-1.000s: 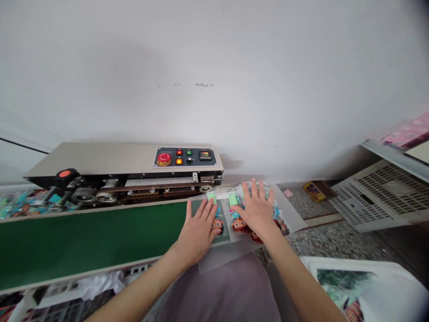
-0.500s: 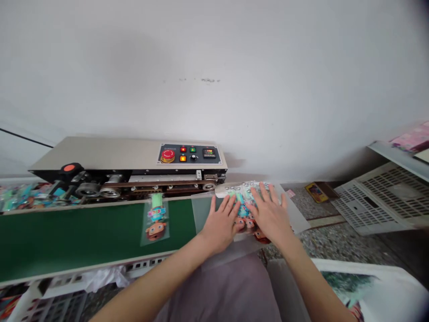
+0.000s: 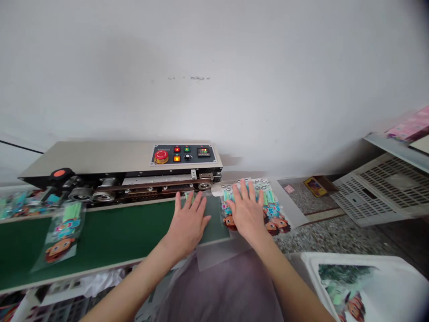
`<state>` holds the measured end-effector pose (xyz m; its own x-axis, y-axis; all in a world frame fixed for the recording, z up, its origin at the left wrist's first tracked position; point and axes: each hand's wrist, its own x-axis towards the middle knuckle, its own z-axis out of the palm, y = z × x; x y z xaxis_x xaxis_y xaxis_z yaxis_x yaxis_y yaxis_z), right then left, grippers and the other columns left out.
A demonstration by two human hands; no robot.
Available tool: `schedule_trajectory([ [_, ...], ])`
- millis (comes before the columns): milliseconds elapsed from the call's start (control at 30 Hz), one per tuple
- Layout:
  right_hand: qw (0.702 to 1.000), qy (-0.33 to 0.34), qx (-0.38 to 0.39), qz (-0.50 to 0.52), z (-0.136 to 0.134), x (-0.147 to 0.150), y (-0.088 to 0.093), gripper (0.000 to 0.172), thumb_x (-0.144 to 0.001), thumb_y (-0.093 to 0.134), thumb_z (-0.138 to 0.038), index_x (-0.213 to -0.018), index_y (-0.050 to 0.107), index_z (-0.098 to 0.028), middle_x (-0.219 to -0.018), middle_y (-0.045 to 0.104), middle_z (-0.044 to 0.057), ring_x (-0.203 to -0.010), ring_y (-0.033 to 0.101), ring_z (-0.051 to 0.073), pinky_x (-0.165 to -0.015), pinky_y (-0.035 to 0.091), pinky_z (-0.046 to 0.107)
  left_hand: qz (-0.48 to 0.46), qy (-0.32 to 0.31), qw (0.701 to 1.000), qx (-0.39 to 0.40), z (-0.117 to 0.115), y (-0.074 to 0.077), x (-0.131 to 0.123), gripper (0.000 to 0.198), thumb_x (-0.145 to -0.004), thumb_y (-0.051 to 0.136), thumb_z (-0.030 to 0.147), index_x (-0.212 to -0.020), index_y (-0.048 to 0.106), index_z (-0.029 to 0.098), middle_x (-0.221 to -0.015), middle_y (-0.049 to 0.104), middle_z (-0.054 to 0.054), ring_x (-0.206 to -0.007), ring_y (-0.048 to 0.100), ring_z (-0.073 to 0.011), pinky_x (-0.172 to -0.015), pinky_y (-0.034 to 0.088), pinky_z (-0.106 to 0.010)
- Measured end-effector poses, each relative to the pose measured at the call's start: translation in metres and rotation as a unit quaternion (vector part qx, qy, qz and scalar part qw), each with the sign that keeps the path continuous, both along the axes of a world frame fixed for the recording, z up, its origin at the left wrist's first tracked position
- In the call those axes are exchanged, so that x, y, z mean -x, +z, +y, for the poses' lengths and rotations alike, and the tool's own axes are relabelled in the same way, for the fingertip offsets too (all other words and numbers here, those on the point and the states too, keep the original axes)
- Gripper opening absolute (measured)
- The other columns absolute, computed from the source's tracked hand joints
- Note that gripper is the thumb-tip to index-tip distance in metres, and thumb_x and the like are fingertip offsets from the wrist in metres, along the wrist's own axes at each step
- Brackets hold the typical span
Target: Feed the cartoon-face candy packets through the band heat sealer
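White wall (image 3: 214,53) backs a band sealer (image 3: 97,156) whose display (image 3: 203,152) seems to read 170 in red; the panel's heading is too small to read. On its green conveyor belt (image 3: 124,228), a clear-bagged cartoon charm (image 3: 67,228) lies aslant at left, pale-green end toward the wall, brown-haired head toward the person. Similar charms (image 3: 276,219), blue-bodied with metal rings, lie piled at right, rings wallward. Across them spreads the right hand (image 3: 248,212); the left hand (image 3: 187,223), fingers fanned, mostly hides another packet (image 3: 186,195).
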<state>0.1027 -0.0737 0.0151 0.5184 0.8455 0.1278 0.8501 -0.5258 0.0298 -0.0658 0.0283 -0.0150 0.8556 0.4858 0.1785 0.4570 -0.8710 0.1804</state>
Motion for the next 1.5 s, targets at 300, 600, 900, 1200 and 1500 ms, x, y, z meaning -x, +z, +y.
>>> schedule_trajectory([
  [300,0.993,0.068,0.097,-0.028,-0.029,-0.02,0.016,0.047,-0.099,0.044,-0.022,-0.143,0.057,-0.023,-0.156,0.047,0.003,-0.149,0.028,0.039,-0.119,0.017,0.068,-0.009,-0.098,0.995,-0.002,-0.033,-0.019,-0.06,0.063,-0.106,0.022,0.045,-0.156,0.031,0.008,-0.165,0.026,-0.016,-0.155,0.021,-0.0289,-0.122,0.014,-0.066],
  [600,0.993,0.099,0.048,-0.033,-0.019,-0.017,-0.003,0.043,-0.104,0.043,-0.031,-0.144,0.056,-0.024,-0.155,0.049,0.003,-0.148,0.028,0.041,-0.118,0.015,0.07,-0.004,-0.078,0.995,-0.065,-0.015,-0.028,-0.03,0.061,-0.107,0.019,0.047,-0.157,0.033,0.015,-0.165,0.027,-0.012,-0.154,0.023,-0.027,-0.123,-0.003,-0.066],
  [900,0.993,0.11,0.04,-0.014,-0.018,-0.009,0.007,0.045,-0.105,0.039,-0.032,-0.148,0.05,-0.026,-0.157,0.046,0.003,-0.149,0.029,0.038,-0.119,0.016,0.066,0.043,0.013,0.998,-0.054,0.002,-0.004,0.009,0.057,-0.106,0.025,0.042,-0.148,0.049,0.011,-0.158,0.041,-0.016,-0.147,0.036,-0.0359,-0.121,0.003,-0.071],
  [1200,0.994,0.041,0.05,-0.086,-0.046,-0.037,0.003,0.05,-0.103,0.044,-0.033,-0.151,0.045,-0.021,-0.16,0.041,0.007,-0.151,0.026,0.036,-0.119,0.016,0.065,-0.012,-0.118,0.993,-0.017,-0.027,-0.012,-0.053,0.059,-0.107,0.023,0.05,-0.156,0.035,0.02,-0.165,0.029,-0.01,-0.154,0.023,-0.0283,-0.122,0.018,-0.065],
  [1500,0.997,0.059,0.041,0.007,-0.006,0.023,-0.01,0.057,-0.103,0.044,-0.044,-0.151,0.045,-0.014,-0.158,0.042,0.014,-0.15,0.027,0.038,-0.12,0.012,0.065,0.034,-0.025,0.999,-0.012,-0.006,-0.017,0.005,0.059,-0.106,0.025,0.051,-0.154,0.04,0.02,-0.164,0.031,-0.009,-0.153,0.026,-0.0323,-0.119,0.017,-0.071],
])
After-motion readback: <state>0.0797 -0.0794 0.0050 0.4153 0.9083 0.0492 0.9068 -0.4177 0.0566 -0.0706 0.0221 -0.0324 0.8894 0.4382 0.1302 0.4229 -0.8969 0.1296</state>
